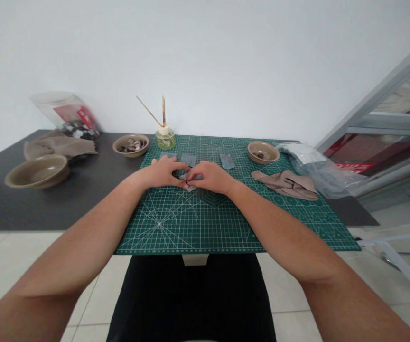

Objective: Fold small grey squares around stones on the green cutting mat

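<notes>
Both my hands meet over the middle of the green cutting mat [226,223]. My left hand [164,172] and my right hand [210,176] have their fingers curled and pinched together on a small grey packet [190,179] that lies on the mat between them. Most of the packet is hidden by the fingers. Two more grey packets [188,159] [227,161] lie flat on the mat just beyond my hands.
A reed diffuser bottle [165,137] stands behind the hands. Tan bowls sit at the back: one with small pieces [131,145], one on the right [263,152], an empty one far left [37,171]. A beige cloth [286,184] and clear plastic bag [319,171] lie right.
</notes>
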Motion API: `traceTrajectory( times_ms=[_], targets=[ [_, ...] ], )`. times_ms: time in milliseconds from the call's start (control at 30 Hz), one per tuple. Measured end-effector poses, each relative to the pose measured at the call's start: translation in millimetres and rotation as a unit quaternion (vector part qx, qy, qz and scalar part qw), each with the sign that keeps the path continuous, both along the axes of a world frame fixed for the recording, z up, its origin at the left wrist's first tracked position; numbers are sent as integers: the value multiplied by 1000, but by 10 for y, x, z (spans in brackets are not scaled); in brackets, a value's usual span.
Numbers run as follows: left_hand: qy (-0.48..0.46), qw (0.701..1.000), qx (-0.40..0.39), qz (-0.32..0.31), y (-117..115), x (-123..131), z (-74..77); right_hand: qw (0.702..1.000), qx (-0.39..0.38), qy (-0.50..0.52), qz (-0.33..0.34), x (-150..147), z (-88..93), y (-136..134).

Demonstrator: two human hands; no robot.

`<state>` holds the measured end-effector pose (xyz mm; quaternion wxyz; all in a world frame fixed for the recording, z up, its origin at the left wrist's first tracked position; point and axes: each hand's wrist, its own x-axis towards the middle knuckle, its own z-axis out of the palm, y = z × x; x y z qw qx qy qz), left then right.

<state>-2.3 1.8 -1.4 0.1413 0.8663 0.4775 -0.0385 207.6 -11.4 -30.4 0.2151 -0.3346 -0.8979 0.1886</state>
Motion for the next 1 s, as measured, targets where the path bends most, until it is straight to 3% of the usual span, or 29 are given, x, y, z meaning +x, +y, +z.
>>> traceTrajectory(
  times_ms=[433, 567, 700, 1000],
  targets=[
    [-103, 992, 46, -62, 51, -31, -41, 999, 1, 40, -26, 54, -12, 46],
    [-123, 988, 59, -78, 79, -24, -92, 997, 39, -11, -61, 125, -38, 72],
    [-123, 988, 59, -76, 71, 2, -91, 995, 55, -63, -50, 164, -87, 103],
    [-135, 987, 42, -80, 89, 4, -107, 996, 40, -68, -52, 164, -110, 127]
  ],
)
